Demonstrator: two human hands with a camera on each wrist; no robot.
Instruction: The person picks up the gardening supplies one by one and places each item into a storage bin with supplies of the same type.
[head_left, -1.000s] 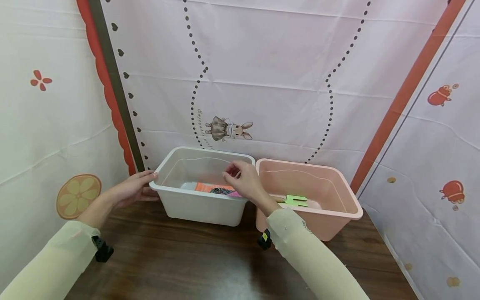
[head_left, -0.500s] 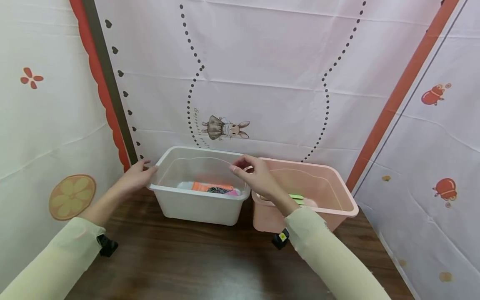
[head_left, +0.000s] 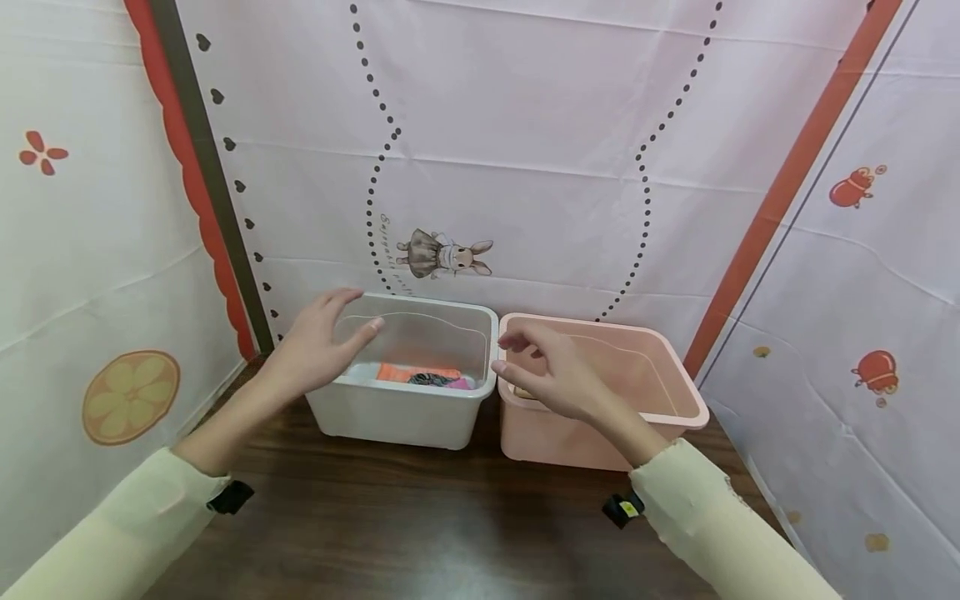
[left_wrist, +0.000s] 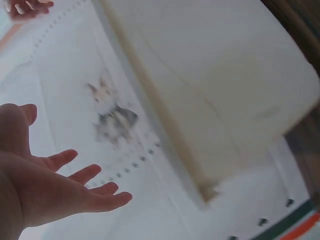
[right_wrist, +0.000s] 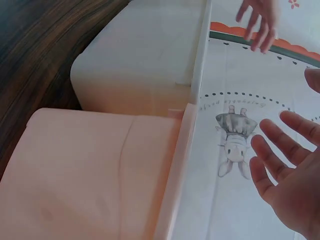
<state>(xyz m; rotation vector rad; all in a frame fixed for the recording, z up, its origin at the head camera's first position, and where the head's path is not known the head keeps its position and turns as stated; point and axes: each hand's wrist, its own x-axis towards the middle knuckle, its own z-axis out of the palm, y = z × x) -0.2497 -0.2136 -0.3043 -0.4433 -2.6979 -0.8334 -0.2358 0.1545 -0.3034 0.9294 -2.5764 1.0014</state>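
My left hand [head_left: 311, 346] hovers over the left side of the white bin [head_left: 397, 421], fingers spread and holding nothing. In the left wrist view that hand [left_wrist: 60, 187] stays apart from the bin wall [left_wrist: 225, 90]. My right hand [head_left: 551, 371] is above the near left corner of the pink bin [head_left: 570, 442], its fingers loosely bent and nothing between them. The right wrist view shows the same hand [right_wrist: 290, 160] beyond the pink rim [right_wrist: 177, 175]. Inside the white bin lie an orange packet [head_left: 397, 372], a dark patterned item [head_left: 431, 379] and a pink piece [head_left: 457, 384].
Both bins stand side by side on a dark wooden table [head_left: 390, 525]. Behind them hangs a printed cloth [head_left: 525, 167] with a rabbit figure [head_left: 442, 254]. More printed cloth closes in the left and right sides.
My left hand has left the white bin's left rim and risen rightward over the bin. My right hand has moved right from above the white bin to the pink one, covering the green garden fork.
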